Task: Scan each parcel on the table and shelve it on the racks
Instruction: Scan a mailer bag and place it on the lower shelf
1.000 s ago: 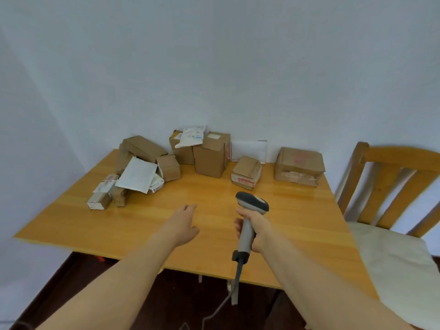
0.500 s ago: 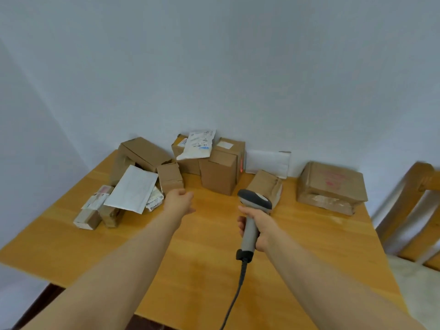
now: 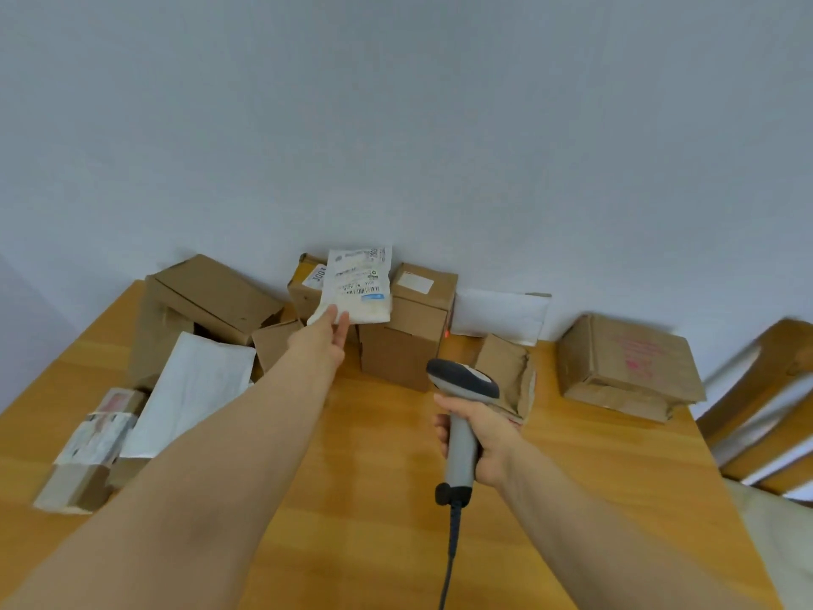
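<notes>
A white soft parcel (image 3: 358,284) with a barcode label lies on top of the brown boxes at the back of the wooden table (image 3: 387,477). My left hand (image 3: 325,334) reaches out to it, straight fingers touching its lower left corner. My right hand (image 3: 477,438) grips the grey handle of a barcode scanner (image 3: 462,416), whose dark head points toward the boxes. A small red scan dot shows on the tall brown box (image 3: 407,336).
Brown boxes crowd the back and left: a large one (image 3: 206,301), a crumpled small one (image 3: 510,372), one with pink print (image 3: 629,367). White mailers (image 3: 193,385) (image 3: 499,317) and small taped parcels (image 3: 88,451) lie around. A wooden chair (image 3: 765,398) stands at the right.
My left hand has stretched forward from the table's middle to the white parcel on the boxes. The view has moved closer to the table. The scanner stays in my right hand.
</notes>
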`<state>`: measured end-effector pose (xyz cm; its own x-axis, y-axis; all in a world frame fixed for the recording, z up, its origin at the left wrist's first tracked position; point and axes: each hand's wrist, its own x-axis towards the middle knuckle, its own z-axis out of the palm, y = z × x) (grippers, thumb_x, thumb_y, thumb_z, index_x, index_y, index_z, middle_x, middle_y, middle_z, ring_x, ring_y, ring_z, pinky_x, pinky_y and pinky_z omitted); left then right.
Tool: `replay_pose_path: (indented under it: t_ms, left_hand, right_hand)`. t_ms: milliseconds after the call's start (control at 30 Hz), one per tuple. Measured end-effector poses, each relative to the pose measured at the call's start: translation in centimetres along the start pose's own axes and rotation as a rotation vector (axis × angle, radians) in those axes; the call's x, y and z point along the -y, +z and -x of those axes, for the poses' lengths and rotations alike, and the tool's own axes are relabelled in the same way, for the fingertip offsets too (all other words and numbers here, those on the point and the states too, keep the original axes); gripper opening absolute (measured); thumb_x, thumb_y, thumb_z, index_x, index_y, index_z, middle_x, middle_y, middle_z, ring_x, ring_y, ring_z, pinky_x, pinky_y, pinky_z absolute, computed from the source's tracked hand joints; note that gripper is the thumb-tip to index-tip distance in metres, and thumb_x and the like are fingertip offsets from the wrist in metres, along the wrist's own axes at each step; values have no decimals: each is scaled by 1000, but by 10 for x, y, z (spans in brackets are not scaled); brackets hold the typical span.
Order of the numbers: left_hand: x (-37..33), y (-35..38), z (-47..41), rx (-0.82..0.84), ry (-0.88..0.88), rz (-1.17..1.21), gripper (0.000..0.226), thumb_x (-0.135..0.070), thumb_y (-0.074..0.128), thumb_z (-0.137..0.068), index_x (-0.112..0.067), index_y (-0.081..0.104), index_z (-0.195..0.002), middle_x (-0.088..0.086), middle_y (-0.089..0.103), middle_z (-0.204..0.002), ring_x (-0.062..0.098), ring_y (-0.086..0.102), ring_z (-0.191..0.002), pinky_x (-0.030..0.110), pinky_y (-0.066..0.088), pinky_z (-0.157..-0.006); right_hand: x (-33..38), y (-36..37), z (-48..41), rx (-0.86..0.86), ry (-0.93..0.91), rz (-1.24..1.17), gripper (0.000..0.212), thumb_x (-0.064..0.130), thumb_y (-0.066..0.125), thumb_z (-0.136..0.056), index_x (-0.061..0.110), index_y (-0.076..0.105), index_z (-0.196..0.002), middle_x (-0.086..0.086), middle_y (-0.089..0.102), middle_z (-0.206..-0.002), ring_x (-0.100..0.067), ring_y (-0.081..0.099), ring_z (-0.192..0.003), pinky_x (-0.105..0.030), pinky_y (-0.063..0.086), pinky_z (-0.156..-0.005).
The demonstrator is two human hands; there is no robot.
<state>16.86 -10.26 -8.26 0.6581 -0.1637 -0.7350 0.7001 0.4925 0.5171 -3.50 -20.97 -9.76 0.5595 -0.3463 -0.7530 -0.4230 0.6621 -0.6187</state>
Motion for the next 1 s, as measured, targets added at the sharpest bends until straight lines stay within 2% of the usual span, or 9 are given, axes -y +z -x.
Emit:
replay_pose_path:
  t_ms: [100,200,300,400,533,600,733,867,1000]
  left_hand:
    - [-5,2,-8,-22,-46,84,24,-1,68,-84,-2,57,-105,18,62,-95,23,66,-72,18,49,-41]
    - [-6,-4,-5,9,-34,48,26,3,64,-86,-3,55,-109,20,60,-95,26,65,-77,21,51,-43]
    - [-1,-21,9,115,-8,8,27,8,58,-89,-2,52,-114,20,57,-104,28,63,-83,26,59,-52]
    - [9,-46,32,225,-13,-17,20,8,52,-92,2,52,-111,21,56,-106,24,61,-86,27,60,-63]
    - [30,-93,65,249,-35,-100,14,10,48,-91,3,54,-101,19,60,-94,18,56,-73,19,56,-51]
    - [45,-120,76,215,-54,-161,15,10,47,-90,2,53,-100,18,62,-88,17,54,-68,17,52,-46]
    - [74,-171,89,97,-82,-248,13,10,44,-90,2,54,-88,14,61,-75,13,50,-59,15,47,-41]
    - [100,-212,92,-34,-117,-369,18,13,40,-88,0,52,-85,11,54,-75,15,47,-63,15,44,-38]
    - [115,-236,83,-122,-126,-565,23,17,35,-87,-1,50,-85,11,52,-80,18,49,-68,15,43,-37]
  right_hand:
    - [0,1,-6,1,5,-4,16,16,77,-79,6,66,-85,-7,66,-66,-15,58,-54,-26,49,-51]
    - [-1,2,-8,11,13,-4,17,16,77,-79,5,65,-83,-7,66,-65,-14,58,-53,-25,50,-51]
    - [-2,2,-6,21,14,-3,18,17,77,-78,5,65,-86,-6,66,-65,-13,59,-51,-25,50,-50]
    - [-3,-1,-1,45,1,-8,20,17,77,-78,6,64,-88,-6,66,-65,-14,59,-53,-26,50,-51]
    - [-6,-9,10,84,-6,-33,16,18,74,-81,8,63,-84,-4,65,-62,-14,58,-53,-26,48,-54]
    - [-12,-16,13,64,-13,-27,17,19,75,-80,8,63,-87,-6,67,-66,-17,61,-58,-27,48,-53]
    - [-36,-28,14,37,9,-21,25,21,76,-80,8,64,-97,-15,69,-95,-25,66,-76,-29,49,-53]
    - [-63,-36,15,42,94,3,16,19,71,-85,8,61,-92,-13,66,-88,-24,62,-72,-31,48,-62]
    - [-89,-42,11,-1,196,124,16,16,71,-86,5,59,-88,-11,60,-79,-21,57,-63,-30,48,-59]
